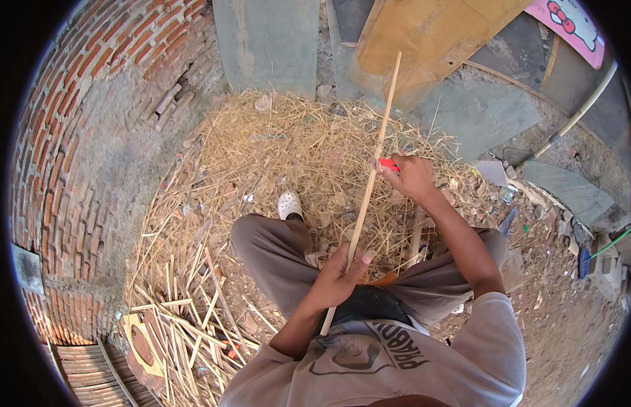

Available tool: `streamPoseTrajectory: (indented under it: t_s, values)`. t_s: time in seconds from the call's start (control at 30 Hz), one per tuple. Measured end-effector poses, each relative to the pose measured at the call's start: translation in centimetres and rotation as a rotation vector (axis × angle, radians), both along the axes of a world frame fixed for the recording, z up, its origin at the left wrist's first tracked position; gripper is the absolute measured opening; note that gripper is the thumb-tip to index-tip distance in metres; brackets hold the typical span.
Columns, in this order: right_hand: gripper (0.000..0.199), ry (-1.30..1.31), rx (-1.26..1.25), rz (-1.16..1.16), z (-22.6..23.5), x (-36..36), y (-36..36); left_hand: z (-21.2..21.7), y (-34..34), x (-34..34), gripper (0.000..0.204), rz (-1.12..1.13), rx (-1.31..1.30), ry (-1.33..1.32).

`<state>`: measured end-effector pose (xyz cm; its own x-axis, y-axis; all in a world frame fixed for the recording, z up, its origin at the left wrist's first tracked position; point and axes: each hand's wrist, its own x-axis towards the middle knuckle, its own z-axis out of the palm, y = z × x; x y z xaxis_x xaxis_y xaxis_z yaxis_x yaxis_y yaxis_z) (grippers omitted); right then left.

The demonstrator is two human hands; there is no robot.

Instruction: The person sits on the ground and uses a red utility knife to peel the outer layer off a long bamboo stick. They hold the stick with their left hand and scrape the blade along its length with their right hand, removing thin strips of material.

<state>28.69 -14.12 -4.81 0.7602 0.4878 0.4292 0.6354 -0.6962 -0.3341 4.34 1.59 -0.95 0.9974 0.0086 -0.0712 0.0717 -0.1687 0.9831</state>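
A long, pale strip of split bamboo or wood [364, 207] slants from my lap up and away to the right. Around its lower part my left hand [334, 279] is closed, and its near end reaches my shirt. Farther up, my right hand [412, 178] grips a small red-handled tool [388, 164], which looks like a cutter knife and meets the strip's edge. The blade is too small to make out clearly. Under the strip lies a wide heap of thin, straw-like shavings [274, 122].
Cut strips [186, 325] are piled at my lower left. A brick wall [71, 163] runs along the left. Grey panels [268, 47] and a brown board [424, 41] stand at the back. A pale pipe [580, 112] and a green-handled brush [590, 261] are on the right.
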Motion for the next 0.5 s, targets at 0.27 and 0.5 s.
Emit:
streamPoseTrajectory:
  t_s: [0.27, 0.5]
  values:
    - [0.059, -0.173, -0.124, 0.144, -3.2, 4.3, -1.4, -1.5, -0.4, -0.3, 0.020, 0.026, -0.041, 0.070]
    - [0.065, 0.358, 0.000, -0.663, -5.8, 13.8, -5.1, 5.0, 3.9, -7.5, 0.023, 0.003, -0.217, 0.353]
